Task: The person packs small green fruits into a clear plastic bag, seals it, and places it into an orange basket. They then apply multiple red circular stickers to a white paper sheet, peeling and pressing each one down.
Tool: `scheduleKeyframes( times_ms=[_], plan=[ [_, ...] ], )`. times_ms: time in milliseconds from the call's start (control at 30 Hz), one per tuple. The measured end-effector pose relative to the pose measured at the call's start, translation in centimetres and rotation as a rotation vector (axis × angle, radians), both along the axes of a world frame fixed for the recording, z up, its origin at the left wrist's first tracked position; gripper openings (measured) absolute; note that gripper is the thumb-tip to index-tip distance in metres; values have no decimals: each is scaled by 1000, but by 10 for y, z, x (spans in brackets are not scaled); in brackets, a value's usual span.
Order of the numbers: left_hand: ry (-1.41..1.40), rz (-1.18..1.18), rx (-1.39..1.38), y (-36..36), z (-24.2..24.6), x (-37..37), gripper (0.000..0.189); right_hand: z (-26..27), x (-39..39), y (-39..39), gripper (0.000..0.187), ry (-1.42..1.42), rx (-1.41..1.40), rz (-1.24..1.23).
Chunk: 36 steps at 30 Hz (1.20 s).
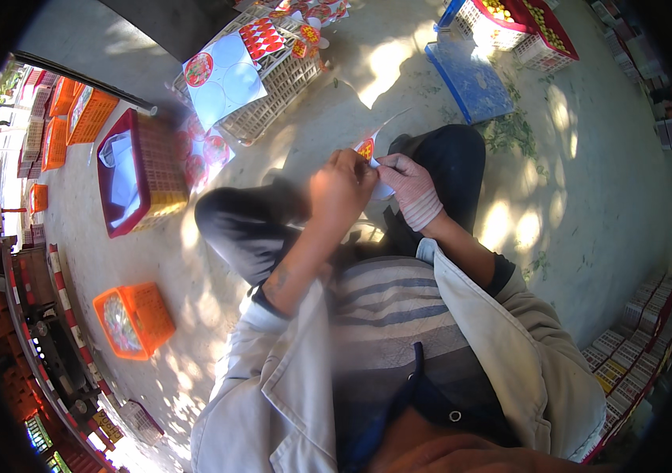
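Note:
Both my hands meet above my lap and hold a small printed sticker sheet [366, 148], red and yellow with a white back. My bare left hand [345, 177] pinches its left edge, with the fingertips partly hidden. My right hand [410, 188], in a pinkish striped knit glove, pinches its right side. A white sheet with large round labels [226, 80] lies on an upturned pale plastic crate [280, 88] ahead to the left. Beside it is a sheet of small red labels [261, 39]. Another sheet of round labels [206, 151] lies on the floor against the crate.
A red-rimmed crate [144, 177] holding white paper and an orange basket [149, 319] stand at the left. A blue plastic crate or lid [472, 80] lies ahead right, near fruit-filled crates [549, 53]. Stacked crates [626, 366] line the lower right. Leaves are scattered on the concrete floor.

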<state>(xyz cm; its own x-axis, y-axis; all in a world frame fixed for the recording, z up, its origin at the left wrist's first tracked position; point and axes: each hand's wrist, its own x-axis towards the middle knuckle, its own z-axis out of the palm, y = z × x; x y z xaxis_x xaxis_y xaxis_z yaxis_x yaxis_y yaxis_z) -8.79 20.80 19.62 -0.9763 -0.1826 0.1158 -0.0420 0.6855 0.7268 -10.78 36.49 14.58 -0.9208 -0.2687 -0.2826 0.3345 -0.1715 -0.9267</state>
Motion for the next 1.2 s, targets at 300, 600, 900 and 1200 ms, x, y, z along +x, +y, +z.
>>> scheduleKeyframes(
  times_ms=[300,600,900,1200],
  plan=[
    [-47,-134,459,-19,-22,-9,18,3,-3,1,15,-12,-51,32],
    [-250,9,601,-14,-27,-11,10,0,-3,0,12,-20,-76,-16],
    [-25,214,1387,-41,-54,-19,10,-44,-33,16,14,-310,-324,-354],
    [132,170,867,-155,-78,-100,10,-63,-135,48,13,-152,-223,-408]
  ],
)
